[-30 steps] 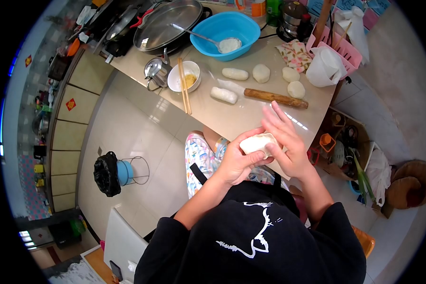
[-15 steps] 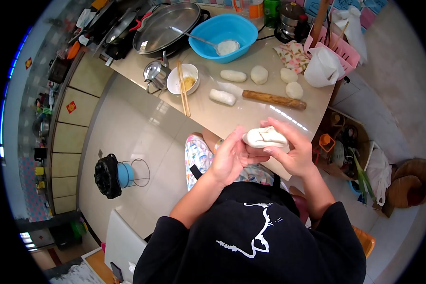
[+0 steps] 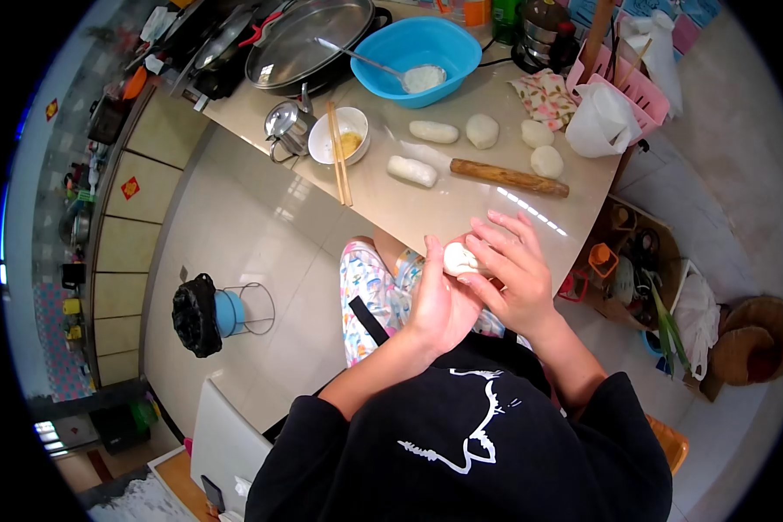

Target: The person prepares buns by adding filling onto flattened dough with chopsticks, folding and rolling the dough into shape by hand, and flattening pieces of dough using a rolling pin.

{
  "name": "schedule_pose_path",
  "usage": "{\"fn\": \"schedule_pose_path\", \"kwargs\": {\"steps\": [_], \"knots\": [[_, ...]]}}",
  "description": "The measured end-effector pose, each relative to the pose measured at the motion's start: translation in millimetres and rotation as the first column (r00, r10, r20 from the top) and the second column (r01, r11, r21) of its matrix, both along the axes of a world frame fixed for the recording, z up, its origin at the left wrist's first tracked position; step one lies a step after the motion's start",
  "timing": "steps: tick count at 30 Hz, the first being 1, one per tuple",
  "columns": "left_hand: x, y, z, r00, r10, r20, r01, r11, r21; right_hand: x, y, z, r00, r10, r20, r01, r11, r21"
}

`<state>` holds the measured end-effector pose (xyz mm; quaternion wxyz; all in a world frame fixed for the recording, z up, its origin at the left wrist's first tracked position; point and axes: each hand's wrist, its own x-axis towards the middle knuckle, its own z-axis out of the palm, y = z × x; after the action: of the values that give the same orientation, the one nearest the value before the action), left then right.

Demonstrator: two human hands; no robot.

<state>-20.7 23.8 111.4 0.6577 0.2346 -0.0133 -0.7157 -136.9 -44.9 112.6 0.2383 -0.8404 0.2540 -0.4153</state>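
A piece of white dough (image 3: 461,259) is held between my two hands in front of the table's near edge. My left hand (image 3: 442,300) supports it from the left and below, palm up. Over its right side curl the fingers of my right hand (image 3: 515,271), which hide part of it. Beyond my hands a wooden rolling pin (image 3: 509,177) lies on the table (image 3: 409,213). Two dough rolls, one near (image 3: 412,171) and one farther back (image 3: 433,132), lie left of it. Rounded dough pieces (image 3: 482,130) rest behind the pin.
A white bowl (image 3: 357,129) with chopsticks (image 3: 337,157) across it stands beside a metal pot (image 3: 287,127). Behind are a blue basin (image 3: 418,43) with a ladle and a large lidded pan (image 3: 309,43). A pink basket (image 3: 644,97) and floral cloth (image 3: 545,96) are at the right.
The dough has turned from lying lengthwise across my fingers to end-on between my palms. My hands have come closer together, the right one now covering more of the dough.
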Motion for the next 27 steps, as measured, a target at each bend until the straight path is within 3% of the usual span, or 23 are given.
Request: {"fn": "schedule_pose_path", "kwargs": {"steps": [4,6,13,15,17,27], "knots": [[3,4,-15,0.990,-0.001,-0.140,-0.014,0.994,-0.109,2,0,0,1.000,0.001,0.006,-0.001,0.993,-0.118],[0,2,-7,1.000,0.006,-0.011,-0.006,0.999,0.033,2,0,-2,1.000,0.016,0.022,-0.013,0.990,-0.142],[1,5,-3,0.990,-0.033,-0.136,0.026,0.998,-0.057,1,4,-1,0.997,0.028,0.074,-0.018,0.991,-0.135],[-1,3,1,0.994,-0.043,-0.100,0.034,0.995,-0.091,4,6,0,0.996,0.006,0.086,0.006,0.991,-0.137],[-1,3,1,0.997,-0.036,-0.071,0.031,0.997,-0.069,10,11,4,0.984,-0.078,0.159,0.077,0.997,0.014],[-5,8,0,1.000,-0.024,0.010,0.024,0.995,-0.092,2,12,-6,0.989,-0.001,0.147,0.009,0.999,-0.053]]}}
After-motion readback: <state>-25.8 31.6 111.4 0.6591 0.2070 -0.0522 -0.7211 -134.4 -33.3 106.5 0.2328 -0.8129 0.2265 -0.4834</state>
